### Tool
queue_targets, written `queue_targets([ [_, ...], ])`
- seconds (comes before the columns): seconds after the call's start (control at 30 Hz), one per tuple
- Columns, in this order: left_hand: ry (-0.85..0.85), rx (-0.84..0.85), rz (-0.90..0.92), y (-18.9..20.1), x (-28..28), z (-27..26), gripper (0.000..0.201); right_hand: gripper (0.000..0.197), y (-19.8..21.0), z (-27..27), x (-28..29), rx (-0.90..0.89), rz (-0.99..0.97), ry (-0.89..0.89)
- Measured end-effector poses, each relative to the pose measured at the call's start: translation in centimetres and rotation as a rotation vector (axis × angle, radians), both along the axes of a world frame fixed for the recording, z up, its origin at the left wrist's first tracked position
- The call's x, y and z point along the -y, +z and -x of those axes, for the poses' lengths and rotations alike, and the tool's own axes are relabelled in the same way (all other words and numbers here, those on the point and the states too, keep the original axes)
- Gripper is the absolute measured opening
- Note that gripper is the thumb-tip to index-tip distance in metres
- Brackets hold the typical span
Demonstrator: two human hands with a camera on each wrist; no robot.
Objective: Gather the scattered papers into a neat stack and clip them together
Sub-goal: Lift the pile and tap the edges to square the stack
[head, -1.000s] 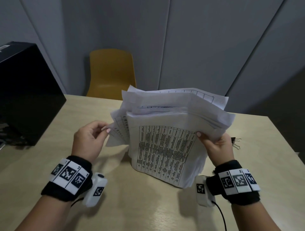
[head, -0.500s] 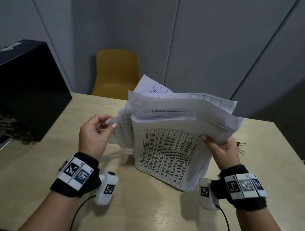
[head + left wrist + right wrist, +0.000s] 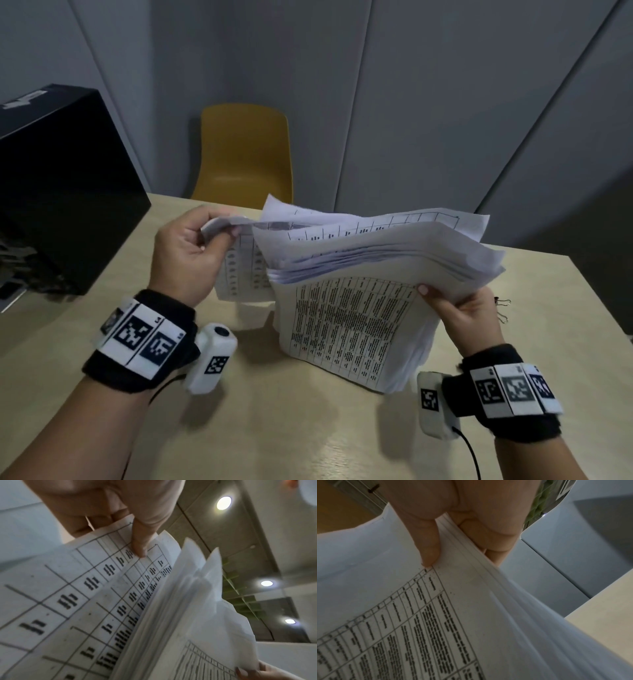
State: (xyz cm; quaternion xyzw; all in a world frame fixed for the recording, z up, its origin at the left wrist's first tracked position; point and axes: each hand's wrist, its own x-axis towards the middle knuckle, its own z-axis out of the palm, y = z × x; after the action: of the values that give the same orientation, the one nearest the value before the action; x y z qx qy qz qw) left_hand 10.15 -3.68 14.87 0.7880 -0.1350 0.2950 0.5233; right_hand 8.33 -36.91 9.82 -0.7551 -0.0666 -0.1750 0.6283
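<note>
A thick bundle of printed papers (image 3: 349, 308) stands on its lower edge on the table, uneven and fanned at the top. My right hand (image 3: 462, 311) grips its right edge, thumb on the front sheet (image 3: 471, 615) and fingers behind. My left hand (image 3: 191, 250) pinches the upper left corner of a few sheets (image 3: 102, 563) that stick out to the left of the bundle, thumb on the printed grid. A black binder clip (image 3: 501, 308) lies on the table just behind my right hand, mostly hidden by it.
A light wooden table (image 3: 274, 428) carries everything. A large black box (image 3: 58, 192) stands at the left edge. A yellow chair (image 3: 245, 154) sits behind the far edge, against grey wall panels.
My left hand has risen and pulled the corner of the protruding sheets upward. The bundle has tilted a little toward me, with the right hand's grip unchanged.
</note>
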Motion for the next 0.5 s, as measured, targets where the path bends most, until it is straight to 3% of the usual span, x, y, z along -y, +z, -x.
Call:
queue_targets([
  [0.17, 0.038, 0.106, -0.157, 3.3, -0.2, 0.2, 0.032, 0.027, 0.2, -0.1, -0.1, 0.012, 0.025, -0.023],
  [0.37, -0.079, 0.05, -0.088, 4.6, 0.7, 0.7, 0.029, 0.027, 0.2, 0.1, -0.3, 0.008, -0.045, -0.023],
  [0.4, -0.132, 0.029, -0.039, 4.5, 0.8, 0.8, 0.036, 0.026, 0.1, 0.1, -0.2, 0.003, -0.061, -0.024],
  [0.5, -0.285, -0.106, 0.187, 2.8, 0.4, 0.6, 0.103, 0.026, -0.1, 0.1, 0.0, -0.014, -0.114, -0.033],
])
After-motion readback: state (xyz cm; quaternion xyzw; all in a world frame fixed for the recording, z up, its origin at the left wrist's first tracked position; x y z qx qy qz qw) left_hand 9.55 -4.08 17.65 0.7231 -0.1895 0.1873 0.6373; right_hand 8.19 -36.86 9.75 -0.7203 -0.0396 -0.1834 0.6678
